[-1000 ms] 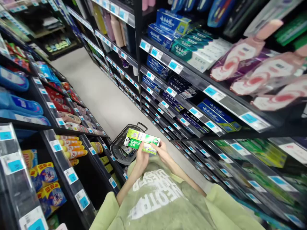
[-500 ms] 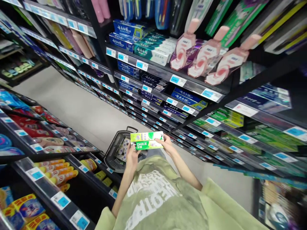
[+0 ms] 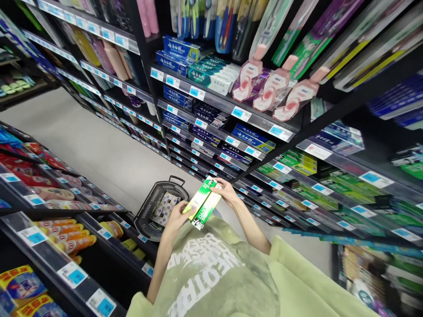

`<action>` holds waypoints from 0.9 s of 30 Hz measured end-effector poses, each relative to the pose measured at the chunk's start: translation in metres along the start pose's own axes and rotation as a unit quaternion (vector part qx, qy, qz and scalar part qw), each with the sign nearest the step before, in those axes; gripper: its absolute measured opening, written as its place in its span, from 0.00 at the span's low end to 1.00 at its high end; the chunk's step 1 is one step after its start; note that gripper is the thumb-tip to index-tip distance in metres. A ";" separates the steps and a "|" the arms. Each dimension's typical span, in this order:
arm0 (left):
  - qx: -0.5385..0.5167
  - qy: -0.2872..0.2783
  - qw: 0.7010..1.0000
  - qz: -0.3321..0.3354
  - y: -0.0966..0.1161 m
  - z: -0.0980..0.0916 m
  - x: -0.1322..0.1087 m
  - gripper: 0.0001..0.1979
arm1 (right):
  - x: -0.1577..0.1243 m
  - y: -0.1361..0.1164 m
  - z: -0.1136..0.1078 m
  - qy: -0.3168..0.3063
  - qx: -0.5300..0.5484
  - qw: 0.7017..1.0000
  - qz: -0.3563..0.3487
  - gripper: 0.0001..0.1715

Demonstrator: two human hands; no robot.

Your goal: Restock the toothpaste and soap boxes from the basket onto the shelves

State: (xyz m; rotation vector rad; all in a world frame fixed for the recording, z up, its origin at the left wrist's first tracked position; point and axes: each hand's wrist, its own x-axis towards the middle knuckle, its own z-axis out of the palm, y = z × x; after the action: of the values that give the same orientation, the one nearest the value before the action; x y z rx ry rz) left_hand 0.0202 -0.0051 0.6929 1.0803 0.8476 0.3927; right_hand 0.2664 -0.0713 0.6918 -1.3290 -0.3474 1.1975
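In front of my waist I hold a green, white and yellow Darlie toothpaste box (image 3: 209, 206), tilted at a slant. Two long printed strips show on it; whether they are two faces of one box or two boxes side by side, I cannot tell. My left hand (image 3: 178, 215) grips its lower left side, fingers closed on the edge. My right hand (image 3: 225, 192) pinches the upper right end, thumb on top. Just beyond my left hand, a black shopping basket (image 3: 142, 219) contains a patterned white-and-purple pack (image 3: 166, 208).
Shelves (image 3: 211, 102) of toothpaste boxes, toothbrushes and pink bottles (image 3: 272, 90) rise ahead and to the right. On the left, another shelf (image 3: 49, 251) carries orange-and-yellow bottles (image 3: 71, 233) and detergent packs (image 3: 23, 281). Pale floor (image 3: 109, 152) runs between them.
The toothpaste box has turned from nearly level to a steep slant, its right end raised and its lettered end swung down. Both hands stay on it. The view has shifted slightly.
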 end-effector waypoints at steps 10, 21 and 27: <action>-0.114 -0.124 0.984 -0.063 -0.009 0.021 -0.002 0.31 | -0.005 0.004 0.032 0.125 0.048 0.991 -0.004 0.33; -0.129 -0.135 0.977 -0.099 -0.009 0.013 -0.002 0.24 | -0.006 0.013 0.042 0.126 0.042 0.991 0.033 0.29; -0.122 -0.109 0.983 -0.088 -0.013 0.015 0.001 0.20 | -0.007 0.018 0.044 0.104 0.026 0.993 0.045 0.27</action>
State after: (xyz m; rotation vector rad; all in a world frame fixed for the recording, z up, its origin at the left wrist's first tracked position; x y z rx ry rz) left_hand 0.0309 -0.0193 0.6841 0.7975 0.6738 0.2169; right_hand 0.2200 -0.0565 0.6918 -1.4210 -0.1065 1.1216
